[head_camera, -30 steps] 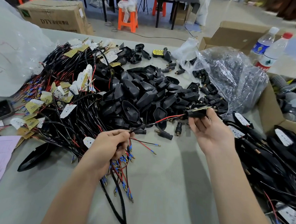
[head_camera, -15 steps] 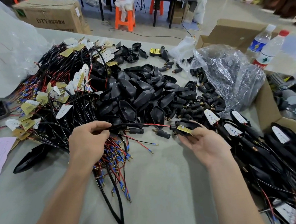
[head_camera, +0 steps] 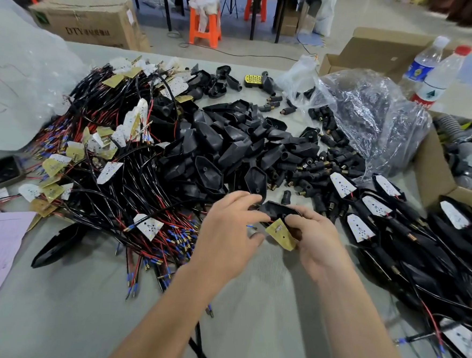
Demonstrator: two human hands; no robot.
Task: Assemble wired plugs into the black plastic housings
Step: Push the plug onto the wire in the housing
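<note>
- My right hand (head_camera: 315,240) grips a black housing (head_camera: 279,209), with a gold board (head_camera: 281,233) beside my thumb.
- My left hand (head_camera: 225,234) touches the housing; pinching or not, I cannot tell.

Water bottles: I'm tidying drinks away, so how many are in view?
2: a blue-labelled bottle and a red-capped bottle side by side at far right; others may be hidden.

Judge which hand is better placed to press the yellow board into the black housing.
Likely the left hand: the right hand grips both the black housing and the yellow board, while the left's fingers reach the housing's end, seemingly free.
</note>
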